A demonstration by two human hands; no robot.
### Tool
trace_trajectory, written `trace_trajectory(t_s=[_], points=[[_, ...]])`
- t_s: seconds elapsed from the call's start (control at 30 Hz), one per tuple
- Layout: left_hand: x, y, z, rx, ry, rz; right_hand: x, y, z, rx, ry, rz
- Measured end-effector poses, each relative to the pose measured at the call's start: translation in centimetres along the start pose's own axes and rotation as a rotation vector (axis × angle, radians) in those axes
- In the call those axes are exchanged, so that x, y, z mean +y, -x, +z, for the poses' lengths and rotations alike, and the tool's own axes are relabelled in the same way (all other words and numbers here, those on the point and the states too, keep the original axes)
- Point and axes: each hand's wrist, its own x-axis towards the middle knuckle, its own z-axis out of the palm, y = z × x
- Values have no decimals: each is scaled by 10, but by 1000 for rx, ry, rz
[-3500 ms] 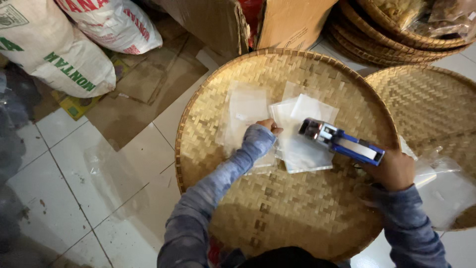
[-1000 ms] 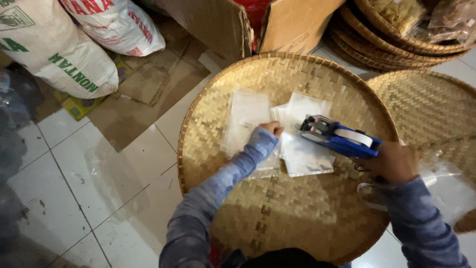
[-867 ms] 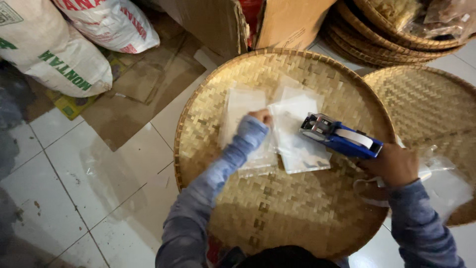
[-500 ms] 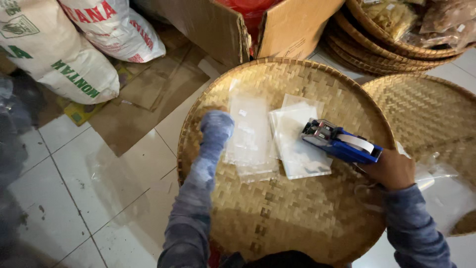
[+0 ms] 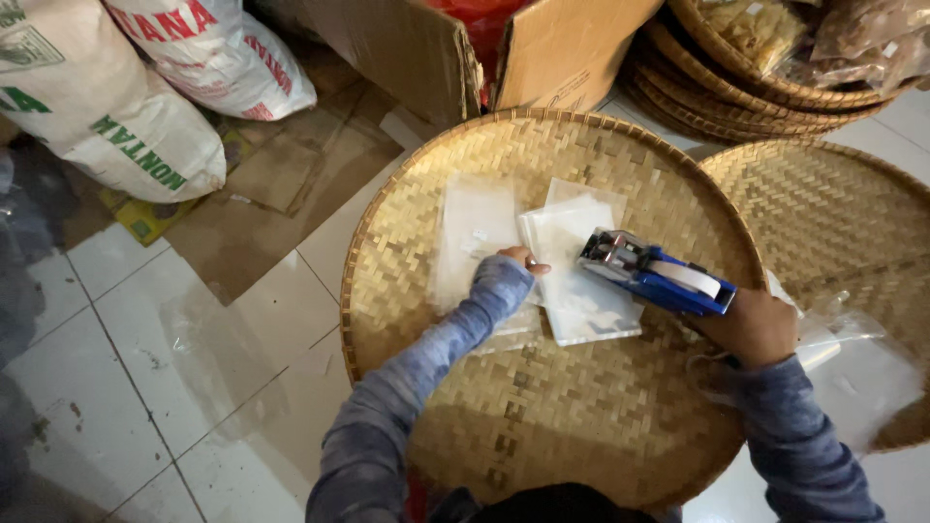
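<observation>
Left hand came back right from left bag pile, fingertips pinching top clear bag; right hand stayed clenched round blue label gun, near next bag.

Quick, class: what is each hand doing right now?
Left hand: mostly hidden by its sleeve, fingers on the clear plastic bags; grip cannot be told.
Right hand: closed around the blue label gun.
</observation>
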Motion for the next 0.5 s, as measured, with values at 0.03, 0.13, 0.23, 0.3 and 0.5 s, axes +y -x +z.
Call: trace_trajectory(t_s=[0.03,0.13,0.23,0.3,0.5], points=[[-4,-1,2,5,1,1,-2,1,-2,14,-7,-20],[-13,-3,8,-15,-22,-15,-4,-3,-8,123,-134,-149],[-21,-3,11,-19,-46,11,-4,-13,-16,212,-380,-279],[-25,-4,10,-4,-28,30,-6,-28,-23,220,-417,-327],[-33,-6,15,32,28,19,-26,-70,-21,-23,-60,-177]])
